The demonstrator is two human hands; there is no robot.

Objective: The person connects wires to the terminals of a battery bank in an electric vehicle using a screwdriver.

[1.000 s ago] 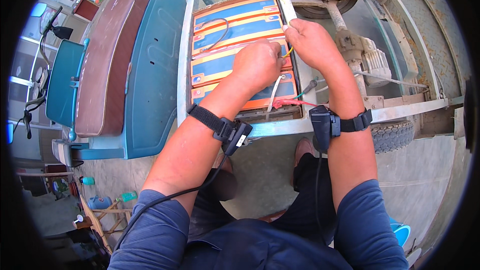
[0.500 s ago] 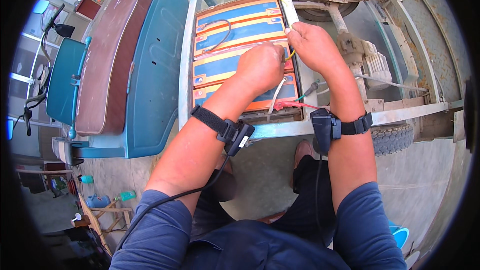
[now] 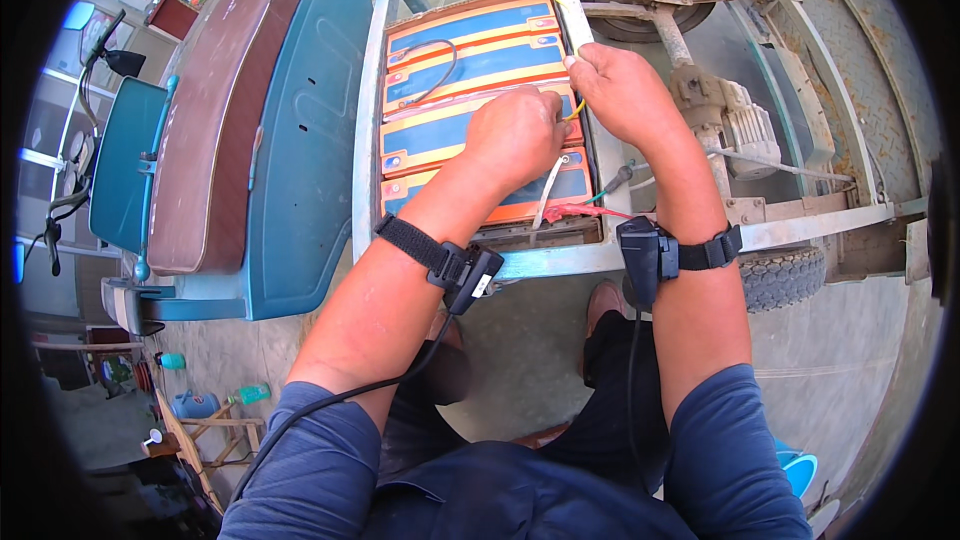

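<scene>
Several blue and orange batteries lie side by side within a metal frame. Over their right half, my left hand is closed, pinching a yellow wire. My right hand is closed too, thumb and finger together at the frame's right bar, where the same wire seems to run up to it. Its fingertips partly hide what they grip. Just below my left hand a white cable crosses the nearest battery. Red-wrapped wire and a green wire with a dark connector lie beside it.
On the left stands a teal body panel with a brown seat. To the right are an axle with a motor and a wheel. A dark cable loops over the far batteries. Straps and cords run along both wrists.
The view has shifted very slightly. Both hands keep nearly the same place and grip, with only a small movement of the fingers at the yellow wire.
</scene>
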